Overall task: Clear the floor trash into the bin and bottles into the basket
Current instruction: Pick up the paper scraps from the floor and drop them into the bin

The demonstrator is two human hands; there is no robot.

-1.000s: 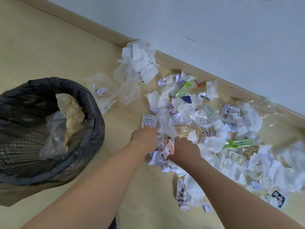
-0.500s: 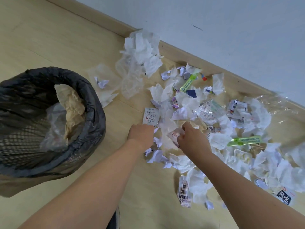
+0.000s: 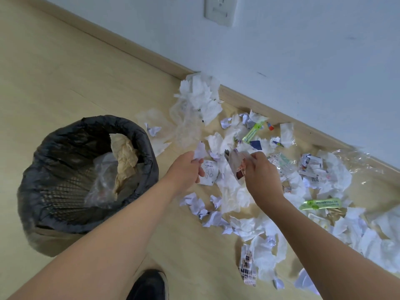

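Observation:
A pile of crumpled white paper scraps (image 3: 233, 191), wrappers and clear plastic is spread over the wooden floor along the wall. My left hand (image 3: 185, 168) pinches a small white paper scrap (image 3: 200, 151) lifted off the floor. My right hand (image 3: 260, 173) grips a bundle of printed paper scraps (image 3: 237, 164) above the pile. To the left stands the bin (image 3: 49, 211), lined with a black bag, holding brown paper and clear plastic. No bottle or basket is in view.
A skirting board (image 3: 151, 59) and white wall with a socket plate (image 3: 218, 10) run behind the pile. Green wrappers (image 3: 320, 204) lie among the scraps. My dark shoe (image 3: 149, 285) is at the bottom edge. Bare floor stretches to the far left.
Both hands have risen off the floor, each holding paper taken from the pile. The view has pulled back and up, so the bin and pile sit lower in the frame.

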